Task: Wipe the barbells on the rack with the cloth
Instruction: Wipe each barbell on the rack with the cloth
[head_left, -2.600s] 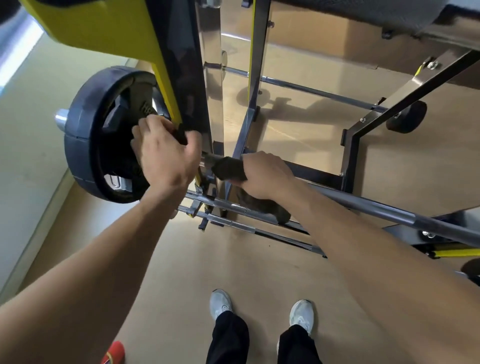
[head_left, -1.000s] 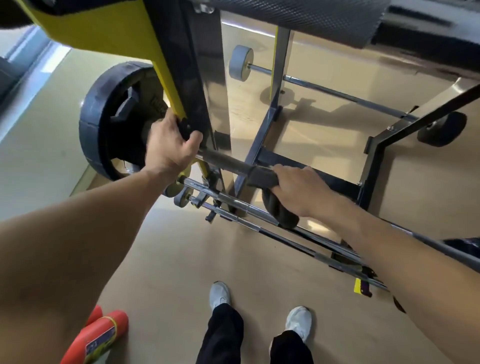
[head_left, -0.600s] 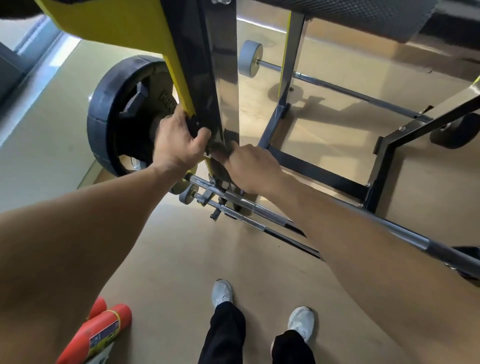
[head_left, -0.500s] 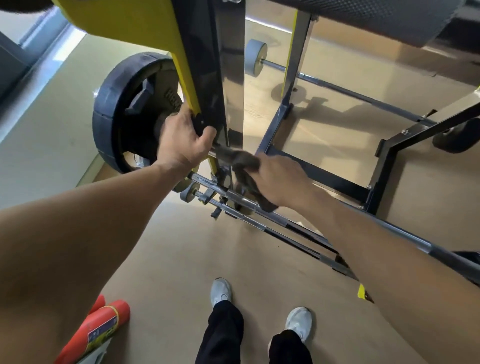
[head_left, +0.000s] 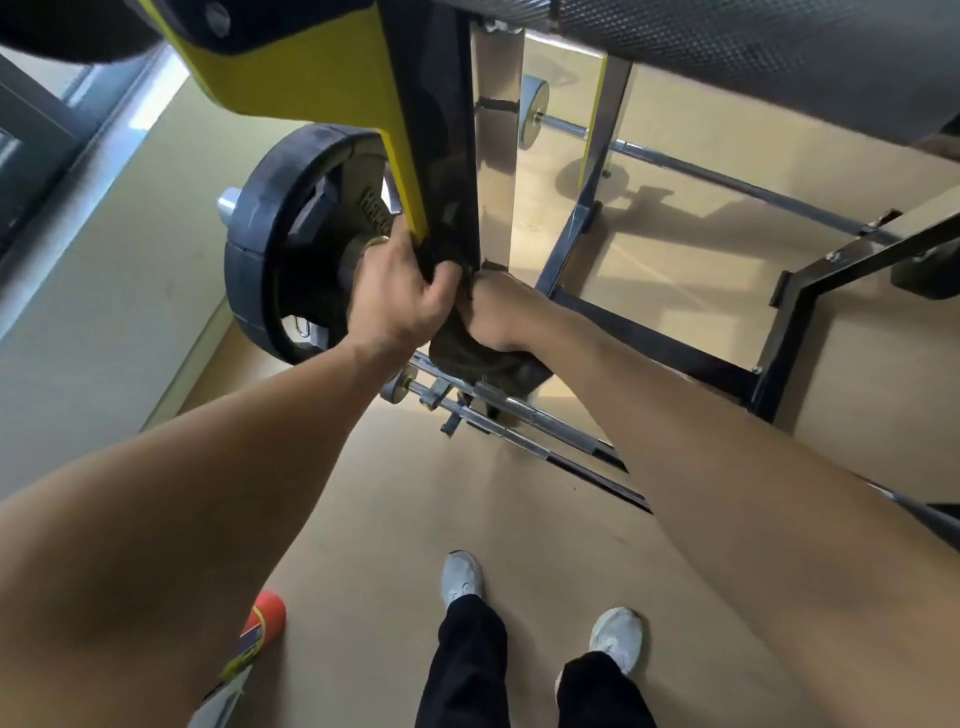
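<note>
A barbell lies across the yellow and black rack upright, with a black weight plate on its left end. My left hand grips the bar just inside the plate, beside the upright. My right hand holds a dark cloth wrapped on the bar and is pressed up against my left hand. The bar under both hands is hidden; it reappears past my right forearm. Two more bars lie low on the rack beneath.
A padded roller hangs overhead at the top right. Another barbell rests on the floor behind the black rack frame. A red can stands on the floor at the lower left, my shoes below.
My right hand has slid the cloth left along the bar until it meets my left hand. My left hand has kept its grip by the plate.
</note>
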